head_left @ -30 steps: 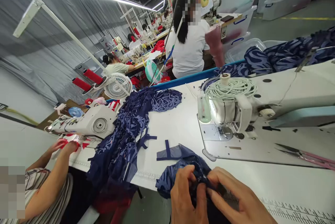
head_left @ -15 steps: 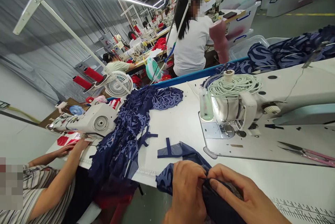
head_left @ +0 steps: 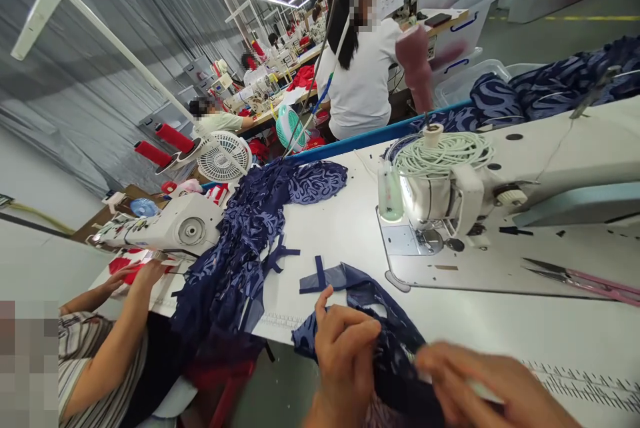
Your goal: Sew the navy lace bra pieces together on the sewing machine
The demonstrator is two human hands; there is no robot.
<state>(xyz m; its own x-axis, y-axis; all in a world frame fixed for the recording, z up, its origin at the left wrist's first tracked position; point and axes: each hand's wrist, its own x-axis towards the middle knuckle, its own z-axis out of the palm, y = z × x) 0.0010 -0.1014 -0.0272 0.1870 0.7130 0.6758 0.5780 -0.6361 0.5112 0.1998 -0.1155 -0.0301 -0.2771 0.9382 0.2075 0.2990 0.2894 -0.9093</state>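
At the near edge of the white table, my left hand (head_left: 344, 355) has its fingers curled round a piece of navy patterned fabric (head_left: 387, 341). My right hand (head_left: 493, 385) lies beside it on the same cloth, smeared by motion, so its fingers are unclear. A navy strip of the cloth trails up the table toward the sewing machine (head_left: 480, 195), which stands just beyond my hands.
A long heap of navy patterned fabric (head_left: 250, 235) runs down the table's left side. Scissors with pink handles (head_left: 580, 278) lie on the machine bed at right. A co-worker's arm (head_left: 117, 328) works at another machine (head_left: 165, 228) on the left. A person in white (head_left: 363, 85) sits behind.
My hands have parted slightly: the right one has slid right and blurred, the left one has shifted its grip on the cloth. The view has tilted a little.
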